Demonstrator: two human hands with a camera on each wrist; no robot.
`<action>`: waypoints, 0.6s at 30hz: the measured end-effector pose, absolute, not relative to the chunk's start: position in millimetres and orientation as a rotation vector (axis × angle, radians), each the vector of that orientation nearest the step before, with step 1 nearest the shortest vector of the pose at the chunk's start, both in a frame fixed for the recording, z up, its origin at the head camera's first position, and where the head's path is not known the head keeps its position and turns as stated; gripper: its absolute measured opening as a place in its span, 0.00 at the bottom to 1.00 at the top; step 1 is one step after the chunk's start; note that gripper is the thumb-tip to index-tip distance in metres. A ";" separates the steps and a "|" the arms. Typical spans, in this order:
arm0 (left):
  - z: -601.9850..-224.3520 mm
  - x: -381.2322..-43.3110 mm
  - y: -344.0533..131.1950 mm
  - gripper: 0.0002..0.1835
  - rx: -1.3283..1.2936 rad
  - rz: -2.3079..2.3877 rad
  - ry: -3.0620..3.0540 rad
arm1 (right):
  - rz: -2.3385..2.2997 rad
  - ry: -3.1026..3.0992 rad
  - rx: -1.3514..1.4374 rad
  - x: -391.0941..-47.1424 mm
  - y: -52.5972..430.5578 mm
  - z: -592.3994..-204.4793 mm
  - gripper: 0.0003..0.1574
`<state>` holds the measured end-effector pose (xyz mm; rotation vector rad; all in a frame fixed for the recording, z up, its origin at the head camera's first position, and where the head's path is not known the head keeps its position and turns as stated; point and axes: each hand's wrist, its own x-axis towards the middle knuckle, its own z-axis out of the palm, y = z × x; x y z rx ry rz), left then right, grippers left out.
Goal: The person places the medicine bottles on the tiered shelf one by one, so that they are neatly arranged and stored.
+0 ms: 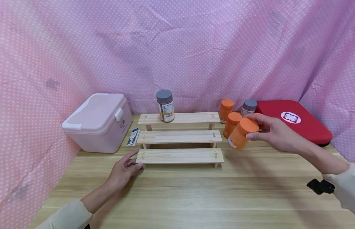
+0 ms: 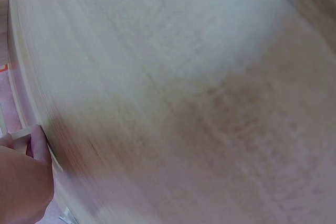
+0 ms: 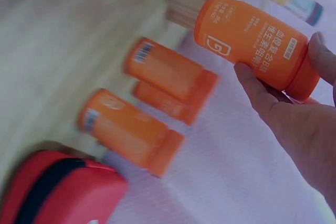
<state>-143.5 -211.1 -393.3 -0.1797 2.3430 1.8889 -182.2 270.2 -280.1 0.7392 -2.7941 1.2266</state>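
On my feed, one orange bottle [image 1: 238, 139] hangs tilted right of the wooden rack [image 1: 178, 156], right hand [image 1: 281, 133] pinching its cap end, left hand [image 1: 123, 170] pinching the rack's front-left corner, red case [image 1: 310, 122] beyond.

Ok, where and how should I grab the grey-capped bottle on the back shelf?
Probably by the sides of its grey cap, from above: the bottle stands upright on the back shelf, the cap is round and uncovered, and the curtain hangs behind.

Room over front board [image 1: 179, 156]; grey-lidded jar [image 1: 166, 108] obstructs back board [image 1: 194, 117]; standing orange bottles [image 1: 230, 126] block right side
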 end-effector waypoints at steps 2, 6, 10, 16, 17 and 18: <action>-393.1 -143.6 -211.1 0.34 -0.183 1.889 2.344 | 1.244 -2.772 0.718 -184.1 265.0 -270.3 0.35; -393.0 -143.7 -210.8 0.34 -0.187 1.893 2.339 | 1.288 -2.739 0.639 -187.2 254.6 -249.7 0.33; -392.8 -143.5 -211.3 0.34 -0.187 1.892 2.340 | 1.319 -2.743 0.599 -193.7 242.3 -231.5 0.32; -393.3 -143.8 -212.5 0.34 -0.186 1.900 2.329 | 1.370 -2.781 0.599 -207.4 220.1 -213.6 0.31; -393.5 -143.8 -212.5 0.34 -0.186 1.903 2.325 | 1.378 -2.788 0.597 -210.0 216.5 -212.2 0.30; -393.5 -143.8 -212.5 0.34 -0.185 1.904 2.323 | 1.387 -2.794 0.590 -212.5 213.1 -211.0 0.30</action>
